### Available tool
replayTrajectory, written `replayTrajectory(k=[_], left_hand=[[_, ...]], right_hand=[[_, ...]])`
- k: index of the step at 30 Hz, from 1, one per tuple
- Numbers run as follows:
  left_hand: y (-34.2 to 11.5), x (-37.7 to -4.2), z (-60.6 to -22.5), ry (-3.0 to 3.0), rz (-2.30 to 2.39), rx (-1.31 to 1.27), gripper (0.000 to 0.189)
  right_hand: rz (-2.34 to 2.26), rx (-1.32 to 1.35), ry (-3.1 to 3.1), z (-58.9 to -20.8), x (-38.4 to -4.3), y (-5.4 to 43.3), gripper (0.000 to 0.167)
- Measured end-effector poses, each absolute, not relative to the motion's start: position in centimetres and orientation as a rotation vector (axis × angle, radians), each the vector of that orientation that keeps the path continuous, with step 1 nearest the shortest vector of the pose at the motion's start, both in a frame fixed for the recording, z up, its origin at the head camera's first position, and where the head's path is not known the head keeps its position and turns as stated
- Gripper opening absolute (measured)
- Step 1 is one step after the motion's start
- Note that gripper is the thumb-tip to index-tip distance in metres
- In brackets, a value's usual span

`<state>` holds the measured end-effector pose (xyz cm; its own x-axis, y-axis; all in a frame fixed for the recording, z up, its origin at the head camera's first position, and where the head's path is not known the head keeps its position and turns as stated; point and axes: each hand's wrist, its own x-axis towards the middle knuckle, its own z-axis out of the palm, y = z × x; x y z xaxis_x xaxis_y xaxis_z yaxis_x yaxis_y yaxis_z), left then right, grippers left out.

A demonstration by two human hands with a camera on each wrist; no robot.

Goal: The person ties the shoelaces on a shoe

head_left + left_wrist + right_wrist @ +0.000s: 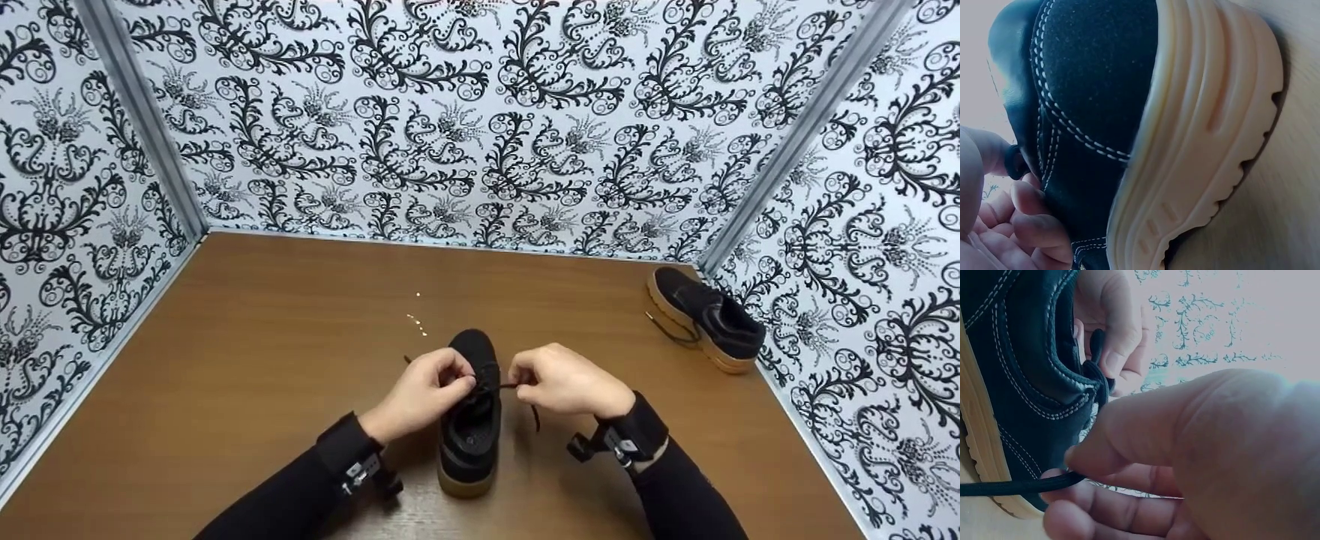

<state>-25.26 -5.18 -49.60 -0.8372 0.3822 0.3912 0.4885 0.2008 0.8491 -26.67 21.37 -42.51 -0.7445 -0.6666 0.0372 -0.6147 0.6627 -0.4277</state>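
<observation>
A black shoe [466,457] with white stitching and a tan gum sole [1196,118] stands on the table, its toe facing away from me. Over its tongue, my left hand [424,391] pinches a dark shoelace loop [1095,346] between thumb and forefinger. To the shoe's right, my right hand [574,381] pinches the other end of the shoelace [1022,487], drawn out sideways from the crossing. A loose tail of that lace [536,418] hangs below the right fingers. The lace crossing [1095,377] sits at the left fingertips, at the top of the shoe opening.
A second black shoe [705,315] with a tan sole lies at the table's right edge against the wall, its lace [670,330] loose. Small pale specks [417,322] mark the brown table [300,300] beyond the left hand. Patterned walls [450,135] enclose the back and sides.
</observation>
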Motion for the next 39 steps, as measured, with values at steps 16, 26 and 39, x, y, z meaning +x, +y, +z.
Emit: replayTrajectory(k=[16,26,39], left_hand=[[-5.5,-25.0,-49.4,-2.398,-1.796,-0.815,0.008],[-5.4,-25.1,-49.6,-2.387,-1.825,-0.819,0.004],[-5.4,-24.9,-49.6,-2.376,-1.878,-0.792,0.005]], right_hand=[[-0.932,-0.874,2.748,-42.6,-27.0,21.1,0.023],[-1.132,-0.915,2.668,-42.6,-27.0,20.8,0.032],[-1.194,-0.813,2.596,-43.0,-26.9,20.4,0.013]])
